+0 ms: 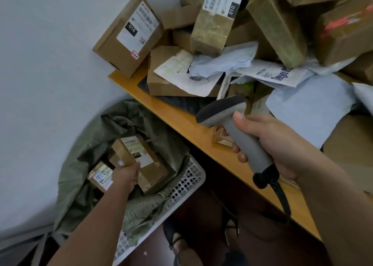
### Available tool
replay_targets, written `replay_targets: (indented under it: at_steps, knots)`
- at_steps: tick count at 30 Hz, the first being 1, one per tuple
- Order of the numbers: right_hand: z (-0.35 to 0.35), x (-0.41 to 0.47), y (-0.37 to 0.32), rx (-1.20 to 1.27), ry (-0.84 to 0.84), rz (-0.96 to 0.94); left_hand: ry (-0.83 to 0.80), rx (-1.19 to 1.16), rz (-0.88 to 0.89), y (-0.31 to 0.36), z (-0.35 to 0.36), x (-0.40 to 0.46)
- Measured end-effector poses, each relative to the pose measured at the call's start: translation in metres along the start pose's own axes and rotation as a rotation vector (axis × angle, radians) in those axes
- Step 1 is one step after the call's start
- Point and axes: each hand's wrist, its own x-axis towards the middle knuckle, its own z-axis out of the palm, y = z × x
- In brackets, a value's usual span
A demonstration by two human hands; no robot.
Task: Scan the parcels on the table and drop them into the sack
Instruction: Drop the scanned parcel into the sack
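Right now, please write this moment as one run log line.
left hand: lowering box into sack | right hand: holds scanner | table: parcels remain

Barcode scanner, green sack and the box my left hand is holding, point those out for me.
barcode scanner (240,136), head view, on its grey handle just above the gripping fingers.
green sack (129,122), head view, on the crumpled far rim.
box (150,170), head view, on its brown top face beside the label.

Labelled brown box (141,162) tilted in green sack (90,144); parcels (222,43) heaped on table (181,122).
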Motion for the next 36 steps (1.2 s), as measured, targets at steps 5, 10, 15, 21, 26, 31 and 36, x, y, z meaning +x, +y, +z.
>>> replay_targets:
  at_steps: [5, 10, 15, 21, 26, 31, 36]
  knots:
    - [-0.011, -0.002, 0.009, 0.054, 0.036, -0.007, 0.034, 0.020, 0.051, 0.000, 0.014, 0.011]
    - [-0.030, -0.019, -0.005, 0.123, 0.067, 0.005, -0.008, 0.114, 0.055, 0.014, 0.019, -0.024]
    - [-0.069, -0.044, -0.025, 0.215, 0.126, -0.032, -0.050, 0.176, 0.298, 0.050, 0.053, -0.096]
    - [-0.136, -0.078, -0.039, 0.325, 0.226, -0.065, -0.188, 0.292, 0.649, 0.089, 0.127, -0.205]
    - [-0.185, -0.096, -0.030, 0.363, 0.252, -0.076, -0.420, 0.599, 0.691, 0.076, 0.194, -0.259]
    - [-0.234, -0.107, -0.003, 0.361, 0.261, -0.050, -0.427, 0.530, 0.488, 0.061, 0.248, -0.272]
    - [-0.279, -0.123, 0.019, 0.387, 0.316, -0.035, -0.288, 0.378, 0.456, 0.060, 0.271, -0.285]
